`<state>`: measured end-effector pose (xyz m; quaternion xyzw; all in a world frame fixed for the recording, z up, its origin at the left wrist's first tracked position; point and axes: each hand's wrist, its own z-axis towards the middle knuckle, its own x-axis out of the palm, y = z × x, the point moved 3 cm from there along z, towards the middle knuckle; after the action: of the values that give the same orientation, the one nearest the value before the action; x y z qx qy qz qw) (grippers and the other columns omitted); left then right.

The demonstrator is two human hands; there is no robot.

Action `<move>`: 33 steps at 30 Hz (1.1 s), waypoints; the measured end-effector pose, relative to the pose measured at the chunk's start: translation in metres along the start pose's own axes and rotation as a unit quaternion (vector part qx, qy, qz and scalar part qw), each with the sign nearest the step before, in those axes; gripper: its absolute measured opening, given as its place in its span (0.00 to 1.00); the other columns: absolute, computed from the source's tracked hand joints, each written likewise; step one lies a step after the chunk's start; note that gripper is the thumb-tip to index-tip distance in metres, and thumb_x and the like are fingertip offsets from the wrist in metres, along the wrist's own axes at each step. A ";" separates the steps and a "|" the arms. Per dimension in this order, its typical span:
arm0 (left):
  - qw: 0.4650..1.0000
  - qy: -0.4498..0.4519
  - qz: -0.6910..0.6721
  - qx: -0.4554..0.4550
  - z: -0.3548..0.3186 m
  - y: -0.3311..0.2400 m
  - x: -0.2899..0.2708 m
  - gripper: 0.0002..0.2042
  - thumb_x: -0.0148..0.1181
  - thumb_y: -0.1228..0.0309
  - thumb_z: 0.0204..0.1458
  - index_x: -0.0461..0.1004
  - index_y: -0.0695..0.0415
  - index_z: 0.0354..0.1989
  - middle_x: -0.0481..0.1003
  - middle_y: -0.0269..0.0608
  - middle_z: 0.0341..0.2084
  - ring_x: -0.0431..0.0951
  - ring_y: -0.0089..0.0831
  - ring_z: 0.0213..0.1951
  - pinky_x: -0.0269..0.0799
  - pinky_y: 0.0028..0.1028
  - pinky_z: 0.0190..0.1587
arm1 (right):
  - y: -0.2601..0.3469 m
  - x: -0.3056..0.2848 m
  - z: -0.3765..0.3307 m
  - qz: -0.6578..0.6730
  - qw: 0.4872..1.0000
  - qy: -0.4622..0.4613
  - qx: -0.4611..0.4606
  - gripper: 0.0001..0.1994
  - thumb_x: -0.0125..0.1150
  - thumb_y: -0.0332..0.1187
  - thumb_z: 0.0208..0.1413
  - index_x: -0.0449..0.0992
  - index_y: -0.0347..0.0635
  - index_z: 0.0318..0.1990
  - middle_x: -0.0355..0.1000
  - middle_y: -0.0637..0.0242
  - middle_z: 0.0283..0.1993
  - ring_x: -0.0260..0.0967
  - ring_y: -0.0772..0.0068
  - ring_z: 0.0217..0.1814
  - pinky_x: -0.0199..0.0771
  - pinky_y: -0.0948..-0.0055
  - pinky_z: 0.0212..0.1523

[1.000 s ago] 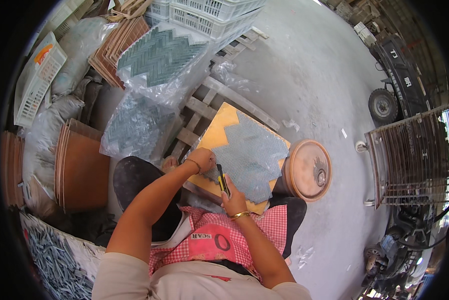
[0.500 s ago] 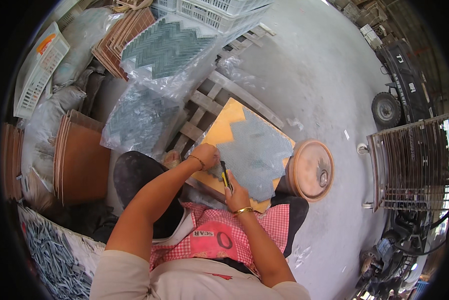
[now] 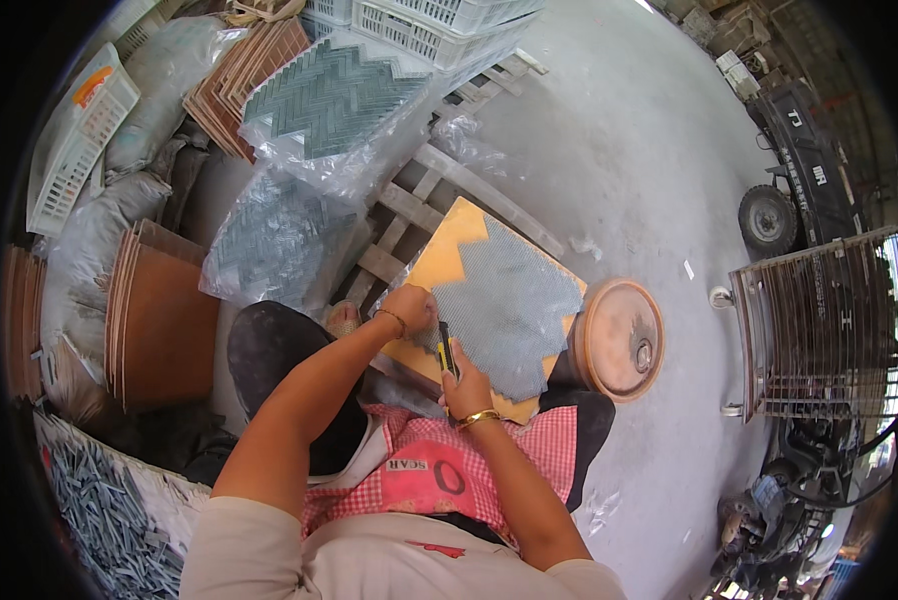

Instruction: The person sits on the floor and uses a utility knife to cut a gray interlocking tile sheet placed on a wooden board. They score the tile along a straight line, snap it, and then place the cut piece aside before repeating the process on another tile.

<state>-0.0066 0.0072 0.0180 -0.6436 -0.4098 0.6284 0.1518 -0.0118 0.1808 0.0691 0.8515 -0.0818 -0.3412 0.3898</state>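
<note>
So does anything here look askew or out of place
The mesh sheet lies turned at an angle on the orange board, so bare corners show. The left hand presses its edge; the right hand holds a knife. Nothing looks spilled or broken.

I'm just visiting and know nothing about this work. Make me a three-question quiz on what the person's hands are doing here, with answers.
1. True or false: the right hand holds a utility knife with a yellow and black handle.
2. What does the left hand press on?
A. the round orange lid
B. the edge of the grey mosaic sheet on the orange board
C. the white crate
3. Fill in: the round orange lid lies to the person's ____ of the board.

Key
1. True.
2. B: the hand rests at the near left edge of the grey mosaic sheet lying on the orange board.
3. Right.
</note>
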 end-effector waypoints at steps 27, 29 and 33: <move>0.995 0.008 -0.090 0.033 0.002 0.003 -0.008 0.06 0.51 0.72 0.32 0.75 0.55 0.17 0.72 0.41 0.15 0.73 0.36 0.20 0.68 0.28 0.27 | -0.006 0.039 0.011 -0.023 0.999 -0.016 -0.024 0.27 0.42 0.25 0.48 0.49 0.39 0.58 0.65 0.63 0.16 0.66 0.74 0.12 0.68 0.75 0.16; 0.996 0.002 -0.085 0.032 0.002 0.006 -0.007 0.05 0.52 0.72 0.32 0.75 0.55 0.17 0.72 0.41 0.15 0.73 0.35 0.21 0.68 0.28 0.27 | -0.007 0.040 0.012 -0.024 0.999 -0.017 -0.032 0.27 0.42 0.25 0.48 0.49 0.39 0.58 0.65 0.63 0.16 0.66 0.74 0.13 0.68 0.75 0.16; 0.995 -0.012 -0.094 0.009 0.000 0.004 -0.010 0.05 0.53 0.71 0.32 0.75 0.55 0.18 0.73 0.41 0.16 0.73 0.35 0.21 0.68 0.28 0.27 | 0.022 0.029 0.008 0.040 0.997 0.024 0.062 0.27 0.42 0.25 0.48 0.49 0.39 0.58 0.65 0.62 0.16 0.66 0.73 0.12 0.68 0.75 0.16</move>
<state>-0.0040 -0.0026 0.0214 -0.5929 -0.4648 0.6227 0.2112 0.0082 0.1496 0.0661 0.8780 -0.1274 -0.2987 0.3517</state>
